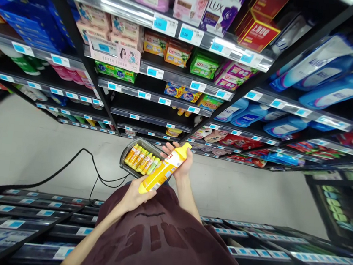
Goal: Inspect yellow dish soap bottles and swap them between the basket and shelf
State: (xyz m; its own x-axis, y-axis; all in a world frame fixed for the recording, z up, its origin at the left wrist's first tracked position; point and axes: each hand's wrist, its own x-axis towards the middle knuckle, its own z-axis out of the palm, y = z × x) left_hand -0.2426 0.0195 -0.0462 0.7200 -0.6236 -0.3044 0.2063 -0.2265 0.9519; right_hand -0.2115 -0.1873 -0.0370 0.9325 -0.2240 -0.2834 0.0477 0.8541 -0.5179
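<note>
A yellow plastic bottle (163,171) with a printed label and a yellow cap is held slantwise in front of my body, cap end up and to the right. My left hand (135,196) grips its lower end, thumb along the near side. Around the neck, just below the cap, is my right hand (186,162), its fingertips showing behind the bottle. Beyond the bottle, a dark basket (123,154) on the floor side holds several orange, yellow and green bottles (143,160). The bottle and my right hand cover part of the basket's right end.
Ahead stand shelves with boxed soap (191,2), bars of laundry soap (205,63) and blue detergent bottles (248,115). A black cable (64,164) runs across the grey floor (246,191) at the left. More shelves (20,212) with price tags are close behind me.
</note>
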